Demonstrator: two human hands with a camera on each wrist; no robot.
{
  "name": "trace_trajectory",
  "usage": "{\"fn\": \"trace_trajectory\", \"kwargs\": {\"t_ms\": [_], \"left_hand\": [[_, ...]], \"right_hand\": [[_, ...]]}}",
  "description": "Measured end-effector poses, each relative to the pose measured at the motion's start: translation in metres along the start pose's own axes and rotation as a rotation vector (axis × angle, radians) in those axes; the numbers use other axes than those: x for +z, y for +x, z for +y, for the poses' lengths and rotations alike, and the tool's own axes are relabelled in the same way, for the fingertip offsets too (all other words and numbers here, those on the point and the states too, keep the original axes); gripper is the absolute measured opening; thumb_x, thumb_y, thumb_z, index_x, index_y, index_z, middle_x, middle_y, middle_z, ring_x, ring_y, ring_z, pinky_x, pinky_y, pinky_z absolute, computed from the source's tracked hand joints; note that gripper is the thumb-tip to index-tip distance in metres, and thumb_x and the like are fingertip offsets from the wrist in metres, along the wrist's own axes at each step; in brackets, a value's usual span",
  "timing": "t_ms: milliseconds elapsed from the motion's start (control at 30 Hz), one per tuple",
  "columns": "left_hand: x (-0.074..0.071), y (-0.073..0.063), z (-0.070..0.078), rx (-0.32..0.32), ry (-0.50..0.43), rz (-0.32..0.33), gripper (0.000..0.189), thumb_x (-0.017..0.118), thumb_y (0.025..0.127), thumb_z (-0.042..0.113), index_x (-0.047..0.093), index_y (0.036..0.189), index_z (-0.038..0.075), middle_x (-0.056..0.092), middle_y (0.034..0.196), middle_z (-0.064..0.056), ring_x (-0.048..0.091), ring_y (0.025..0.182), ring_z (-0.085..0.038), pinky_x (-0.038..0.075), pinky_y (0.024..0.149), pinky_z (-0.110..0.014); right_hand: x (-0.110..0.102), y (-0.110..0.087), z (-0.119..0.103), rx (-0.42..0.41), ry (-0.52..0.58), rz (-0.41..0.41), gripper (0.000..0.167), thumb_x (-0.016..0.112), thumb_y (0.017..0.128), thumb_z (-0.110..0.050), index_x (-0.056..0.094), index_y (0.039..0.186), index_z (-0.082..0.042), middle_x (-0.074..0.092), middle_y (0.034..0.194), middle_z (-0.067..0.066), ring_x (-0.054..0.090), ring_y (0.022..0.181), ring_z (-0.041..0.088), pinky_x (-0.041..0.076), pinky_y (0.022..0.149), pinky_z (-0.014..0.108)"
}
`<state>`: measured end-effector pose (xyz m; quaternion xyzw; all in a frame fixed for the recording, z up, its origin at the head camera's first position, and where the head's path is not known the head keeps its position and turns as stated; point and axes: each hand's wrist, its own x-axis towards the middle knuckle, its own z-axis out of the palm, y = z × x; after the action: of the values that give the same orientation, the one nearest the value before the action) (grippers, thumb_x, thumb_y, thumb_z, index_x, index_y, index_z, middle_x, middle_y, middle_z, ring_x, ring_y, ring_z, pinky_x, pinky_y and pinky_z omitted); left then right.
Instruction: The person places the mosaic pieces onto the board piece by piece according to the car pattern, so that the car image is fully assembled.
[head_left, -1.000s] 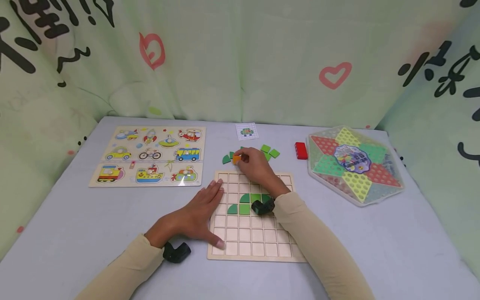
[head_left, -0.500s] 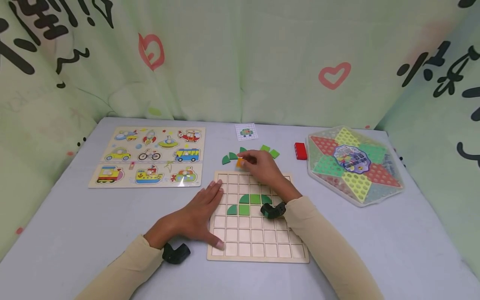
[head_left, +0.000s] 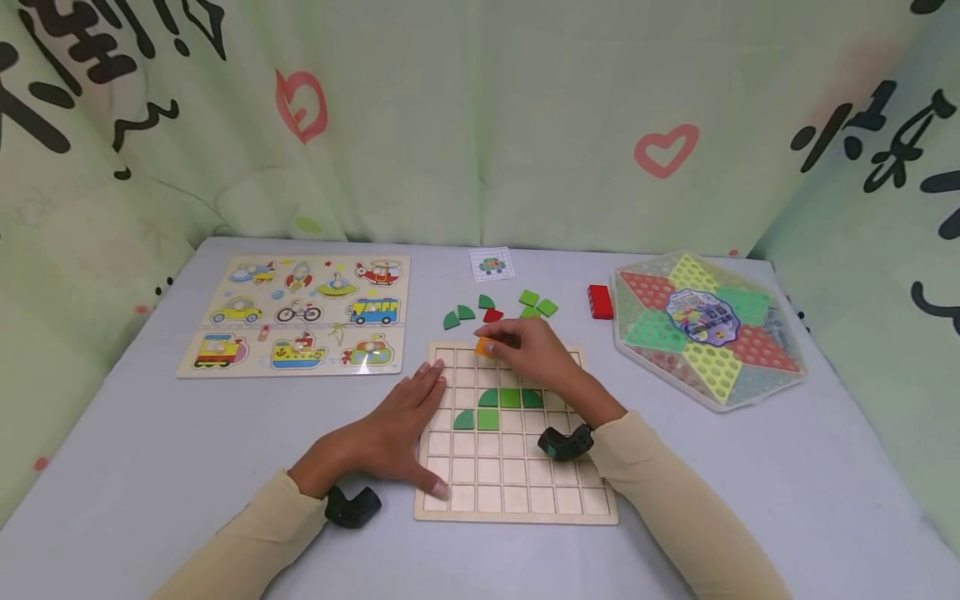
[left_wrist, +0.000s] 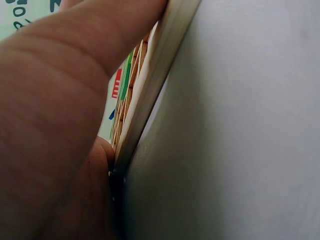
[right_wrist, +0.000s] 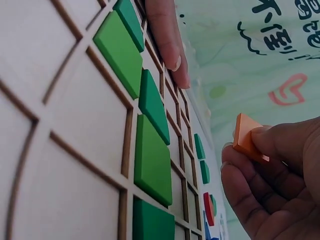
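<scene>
My right hand (head_left: 536, 354) pinches an orange tile (right_wrist: 247, 137) between thumb and fingers, over the far rows of the wooden grid board (head_left: 517, 517). On the board's left edge rests my left hand (head_left: 393, 425), fingers spread straight and thumb at the near-left corner. Several green pieces sit in the board's cells, among them a light green square (head_left: 488, 419) and a dark green quarter-round (head_left: 464, 419). Beyond the board lie loose dark green quarter-rounds (head_left: 451, 320), a red piece (head_left: 492, 316) and light green squares (head_left: 547, 307). The left wrist view shows mostly the thumb and the board's edge (left_wrist: 155, 75).
A small picture card (head_left: 492, 264) lies at the back. At the left is a wooden vehicle puzzle (head_left: 292, 317); at the right, a hexagonal Chinese checkers box (head_left: 708, 333) beside a red block (head_left: 600, 302). A printed curtain (head_left: 480, 125) hangs behind the table.
My right hand has drawn the orange tile back from the loose pieces, to the board's far edge. The red piece behind it has come into sight. My left hand has stayed put.
</scene>
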<state>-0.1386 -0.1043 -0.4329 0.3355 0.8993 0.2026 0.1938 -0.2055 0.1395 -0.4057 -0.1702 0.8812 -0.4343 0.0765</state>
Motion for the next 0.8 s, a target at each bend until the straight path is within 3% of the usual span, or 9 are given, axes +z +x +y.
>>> {"fn": "trace_trajectory", "kwargs": {"t_ms": [233,500,800], "left_hand": [[-0.001,0.000,0.001,-0.015,-0.001,-0.007,0.134,0.075,0.063,0.072,0.007,0.155,0.002,-0.012,0.162,-0.007,-0.016,0.146,-0.024,0.002,0.117,-0.047],[-0.001,-0.001,0.001,-0.020,0.000,-0.006,0.134,0.075,0.063,0.071,0.007,0.155,0.002,-0.012,0.162,-0.008,-0.015,0.146,-0.024,0.002,0.117,-0.047],[0.000,-0.001,0.002,-0.019,-0.014,-0.007,0.133,0.075,0.064,0.071,0.007,0.155,0.002,-0.012,0.162,-0.008,-0.015,0.146,-0.024,0.002,0.117,-0.047]], "right_hand": [[-0.002,-0.018,0.003,-0.003,-0.018,-0.098,0.022,0.066,0.094,-0.011,0.072,0.115,-0.007,0.070,0.107,0.002,0.063,0.096,0.016,0.051,0.087,0.033],[-0.005,-0.032,0.000,-0.045,-0.019,-0.141,0.020,0.068,0.091,-0.005,0.073,0.110,-0.005,0.070,0.102,0.000,0.062,0.087,0.013,0.052,0.077,0.029],[-0.009,-0.048,0.000,0.010,-0.037,-0.188,0.017,0.071,0.088,-0.005,0.076,0.103,-0.012,0.071,0.097,-0.007,0.062,0.088,0.012,0.052,0.077,0.027]]}}
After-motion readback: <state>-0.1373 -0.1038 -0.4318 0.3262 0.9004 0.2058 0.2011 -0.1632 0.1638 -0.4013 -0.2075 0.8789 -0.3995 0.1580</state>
